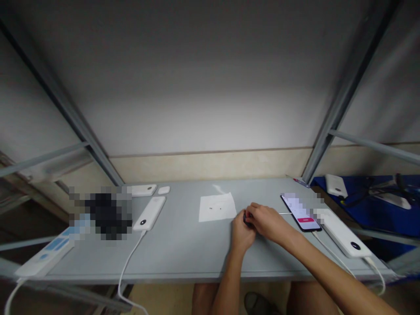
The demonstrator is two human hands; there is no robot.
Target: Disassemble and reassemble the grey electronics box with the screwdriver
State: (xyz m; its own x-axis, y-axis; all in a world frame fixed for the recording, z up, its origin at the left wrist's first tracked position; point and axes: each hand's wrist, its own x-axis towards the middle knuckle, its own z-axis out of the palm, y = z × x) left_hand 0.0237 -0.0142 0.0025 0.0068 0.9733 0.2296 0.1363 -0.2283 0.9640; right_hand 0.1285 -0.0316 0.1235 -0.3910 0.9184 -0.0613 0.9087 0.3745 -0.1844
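The grey metal shelf [183, 249] carries a paper sheet [217, 207], a smartphone [300, 213] and what look like white power banks [149, 213].

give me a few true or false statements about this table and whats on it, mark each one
The left hand and right hand meet around a small dark object. True.
The phone lies screen down on the grey table. False: it lies screen up, with a pink button showing.
A sheet of paper lies beyond and to the left of the hands. True.
The blue surface is off the table's left end. False: it is off the right end.
A white cable runs from the white power bank over the table's front edge. True.
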